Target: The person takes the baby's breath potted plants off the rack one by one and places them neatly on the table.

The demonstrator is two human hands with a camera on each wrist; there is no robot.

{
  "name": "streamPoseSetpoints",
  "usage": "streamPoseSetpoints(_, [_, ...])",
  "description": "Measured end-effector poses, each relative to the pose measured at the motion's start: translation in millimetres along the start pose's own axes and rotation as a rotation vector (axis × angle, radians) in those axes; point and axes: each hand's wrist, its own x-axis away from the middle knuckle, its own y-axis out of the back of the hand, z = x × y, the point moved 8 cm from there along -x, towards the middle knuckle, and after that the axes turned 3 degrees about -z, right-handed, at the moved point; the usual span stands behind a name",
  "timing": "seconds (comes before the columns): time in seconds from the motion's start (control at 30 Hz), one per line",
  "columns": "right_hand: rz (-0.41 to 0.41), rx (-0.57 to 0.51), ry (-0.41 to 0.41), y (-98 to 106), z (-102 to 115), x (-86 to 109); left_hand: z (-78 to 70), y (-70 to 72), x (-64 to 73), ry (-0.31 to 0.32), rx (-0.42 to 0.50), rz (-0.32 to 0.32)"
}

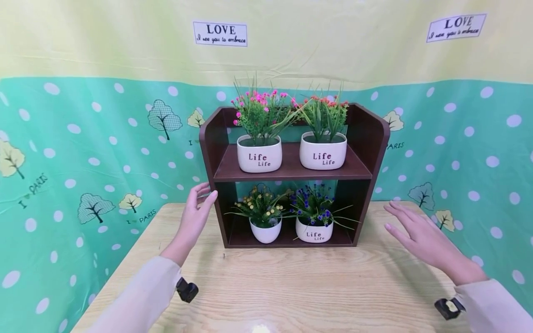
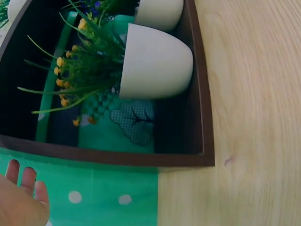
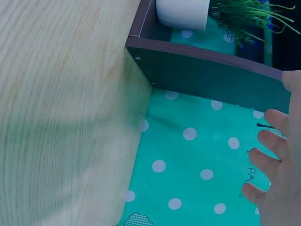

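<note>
The left hand (image 2: 22,203) and right hand (image 3: 285,179) are cut off — each by its own wrist view's edge.

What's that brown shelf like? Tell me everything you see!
The brown shelf looks like dark wood and stands upright on the table. It has two levels, an open front and tall sides with rounded top front corners. Two white flowerpots sit on each level. The left hand is beside it, maybe touching; the right hand is apart from it.

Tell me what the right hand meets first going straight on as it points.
Right hand probably meets the shelf's right side panel; depth is unclear, so it might pass by.
</note>
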Motion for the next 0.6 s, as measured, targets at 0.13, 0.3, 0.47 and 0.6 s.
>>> streamPoseSetpoints(0.13, [0.005,-0.013,-0.005,1.6,3.4,-1.8,-4.1,-0.3,-2.2,0.008,0.021,-0.046])
streamPoseSetpoints(0.3, [-0.004,-0.011,-0.01,4.8,6.5,-4.0,-11.9,1.3,-4.8,0.021,0.053,-0.124])
streamPoseSetpoints(0.47, [-0.027,-0.015,0.002,9.0,12.9,-8.0,-19.2,1.6,-9.6,0.029,0.093,-0.196])
streamPoseSetpoints(0.6, [-0.025,-0.022,-0.001,10.3,18.2,-11.2,-27.2,0.5,-11.9,0.03,0.116,-0.236])
